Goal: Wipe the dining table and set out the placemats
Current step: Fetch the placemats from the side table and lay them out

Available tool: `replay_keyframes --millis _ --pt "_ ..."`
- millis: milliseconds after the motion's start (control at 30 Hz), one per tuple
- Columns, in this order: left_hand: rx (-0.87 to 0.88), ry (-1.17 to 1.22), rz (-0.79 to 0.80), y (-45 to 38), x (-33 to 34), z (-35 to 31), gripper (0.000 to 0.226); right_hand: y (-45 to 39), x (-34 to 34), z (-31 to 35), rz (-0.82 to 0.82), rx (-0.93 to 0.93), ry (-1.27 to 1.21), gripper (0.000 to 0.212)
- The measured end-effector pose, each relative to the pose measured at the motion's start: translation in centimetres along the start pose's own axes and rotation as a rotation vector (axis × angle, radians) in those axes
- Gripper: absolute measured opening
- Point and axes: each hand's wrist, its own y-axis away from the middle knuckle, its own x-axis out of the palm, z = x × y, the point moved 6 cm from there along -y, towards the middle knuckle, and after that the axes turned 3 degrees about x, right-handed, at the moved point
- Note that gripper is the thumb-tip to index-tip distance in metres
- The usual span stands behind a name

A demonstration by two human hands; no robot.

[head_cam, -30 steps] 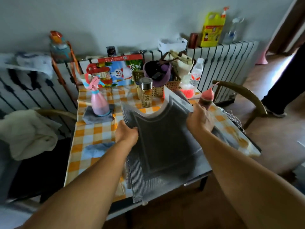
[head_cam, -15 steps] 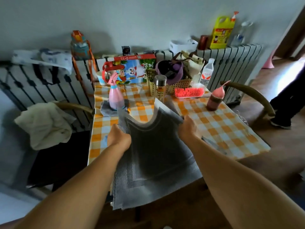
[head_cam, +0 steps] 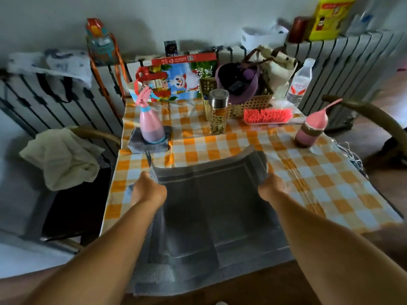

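Left hand [head_cam: 148, 190] and right hand [head_cam: 273, 187] each grip the grey placemats [head_cam: 211, 216], held stacked over the worktop [head_cam: 330, 183] near edge; pushed forward, they may topple the pink spray bottle [head_cam: 152, 124].

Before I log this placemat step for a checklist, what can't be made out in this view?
- Fingertips of the left hand and right hand: tucked behind the grey placemats, head view.
- How many placemats are in the grip: layers overlap.
- Table near edge: covered by the placemats and arms.
- Yellow jug: top cut off by the frame edge.
- Labels: too small and blurred.
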Motion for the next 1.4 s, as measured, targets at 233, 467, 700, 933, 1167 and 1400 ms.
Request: replay_keyframes --millis 233,467,700,933,1167,1400 --pt "0.005 -0.058 -0.001 0.6 1.0 -1.7 0.055 -1.9 0.3 -0.5 0.064 0.052 0.013 0.069" --pt "0.029 -0.061 -0.011 0.9 -0.5 -1.0 0.048 0.1 -0.8 2.6 -0.026 -0.056 0.005 0.033" --pt "0.157 0.121 -0.075 2.4 -7.3 0.4 0.031 8.5 -4.8 11.1 -0.181 -0.334 0.055 0.019" --pt "0.211 0.172 -0.285 3.3 -19.3 7.2 0.029 22.7 -3.8 20.4 -0.221 -0.544 -0.025 0.038" --pt "0.030 0.249 -0.596 8.6 -34.7 24.3 0.023 41.2 2.7 29.2 -0.146 -0.880 -0.132 0.034" --pt "-0.194 0.215 -0.980 19.1 -49.6 41.8 0.021 63.2 10.7 37.1 0.080 -1.271 -0.328 0.035"
